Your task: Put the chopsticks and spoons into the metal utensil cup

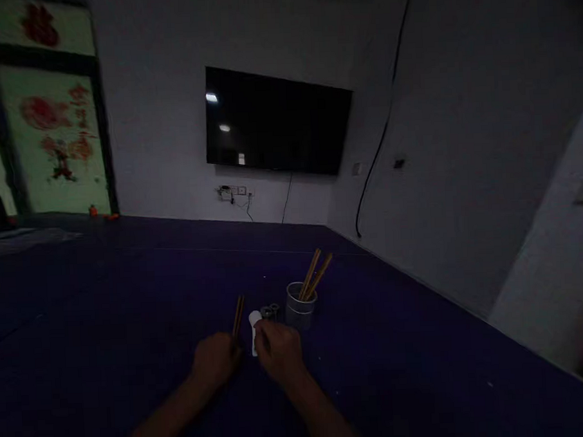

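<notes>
Chopsticks: wooden pair, side by side, L of the metal cup; upper ends point away from wearer, lower ends hidden at L hand.
L hand: L of cup & nearer wearer; fingers curled round lower part of chopsticks, back of hand up; dim, so exact finger placement n/a.
White spoon: btwn chopsticks & cup, so also L of cup; broad end away from wearer, handle toward wearer, partly covered by R hand.
R hand: just nearer wearer than cup, slightly L of it; fingers bent, tips overlapping spoon's edge; can't tell if gripping or only touching.
Metal item w/ loops: immed. L of cup, beyond R hand; looks like scissor handles, rest hidden.
Cup contents: wooden sticks, at least two, standing tilted, tops leaning R & well above cup rim.
Floor: dark blue-purple, under cup & spread all round it; few pale specks R of cup.
TV: wall-mounted, far beyond cup, screen dark w/ light reflections.
Sockets & wires: low on wall, beyond cup & to its L.
Black cable: hangs down wall, beyond cup, to its R.
Door: far L of cup, pale green w/ red decor.
Light: v. dim overall.
</notes>
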`<state>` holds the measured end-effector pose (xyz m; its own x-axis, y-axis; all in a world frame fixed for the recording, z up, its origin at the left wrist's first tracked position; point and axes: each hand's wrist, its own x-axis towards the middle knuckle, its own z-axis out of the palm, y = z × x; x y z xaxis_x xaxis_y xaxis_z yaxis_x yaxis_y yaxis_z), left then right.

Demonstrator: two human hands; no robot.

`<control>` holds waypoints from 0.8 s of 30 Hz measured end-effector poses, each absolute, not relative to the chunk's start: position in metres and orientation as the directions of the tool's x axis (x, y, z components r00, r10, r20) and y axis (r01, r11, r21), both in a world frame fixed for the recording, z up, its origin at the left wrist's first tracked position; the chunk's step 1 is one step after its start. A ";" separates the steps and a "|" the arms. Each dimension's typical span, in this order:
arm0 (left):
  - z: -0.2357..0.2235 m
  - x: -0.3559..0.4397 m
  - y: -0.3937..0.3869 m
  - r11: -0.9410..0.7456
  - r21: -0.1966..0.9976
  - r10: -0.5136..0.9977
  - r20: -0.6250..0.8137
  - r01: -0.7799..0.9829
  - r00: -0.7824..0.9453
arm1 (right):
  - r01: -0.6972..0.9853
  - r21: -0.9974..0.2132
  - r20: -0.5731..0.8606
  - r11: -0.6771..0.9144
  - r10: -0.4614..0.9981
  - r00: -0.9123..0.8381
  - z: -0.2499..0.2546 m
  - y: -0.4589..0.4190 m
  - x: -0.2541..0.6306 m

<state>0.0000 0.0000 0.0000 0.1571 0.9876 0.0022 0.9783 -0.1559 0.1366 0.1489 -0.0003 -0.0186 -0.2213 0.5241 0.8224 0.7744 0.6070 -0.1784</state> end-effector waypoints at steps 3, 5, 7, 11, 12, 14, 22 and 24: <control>-0.003 0.000 0.001 -0.132 0.104 0.991 0.017 0.986 0.131 | 0.779 -0.179 0.823 0.601 0.525 -0.216 -0.017 -0.001 0.148; -0.004 0.000 0.003 -0.128 0.104 0.992 0.017 0.986 0.127 | 0.784 -0.180 0.822 0.595 0.528 -0.213 -0.016 -0.002 0.147; -0.005 -0.001 0.004 -0.132 0.125 0.991 0.010 0.983 0.132 | 0.787 -0.182 0.818 0.589 0.535 -0.211 -0.015 -0.003 0.147; -0.007 -0.002 0.006 -0.130 0.146 0.991 0.011 0.981 0.130 | 0.790 -0.181 0.809 0.586 0.545 -0.219 -0.013 -0.004 0.147; -0.007 -0.002 0.007 -0.130 0.140 0.992 0.013 0.982 0.129 | 0.790 -0.179 0.807 0.586 0.546 -0.223 -0.013 -0.004 0.146; -0.007 -0.003 0.007 -0.134 0.130 0.991 0.017 0.982 0.132 | 0.790 -0.174 0.805 0.587 0.547 -0.229 -0.013 -0.004 0.146; -0.011 -0.005 0.009 -0.165 0.117 0.986 0.048 0.979 0.160 | 0.798 -0.180 0.809 0.575 0.549 -0.213 -0.014 -0.004 0.146; -0.010 -0.005 0.008 -0.169 0.100 0.985 0.051 0.981 0.165 | 0.798 -0.183 0.809 0.575 0.549 -0.210 -0.014 -0.003 0.146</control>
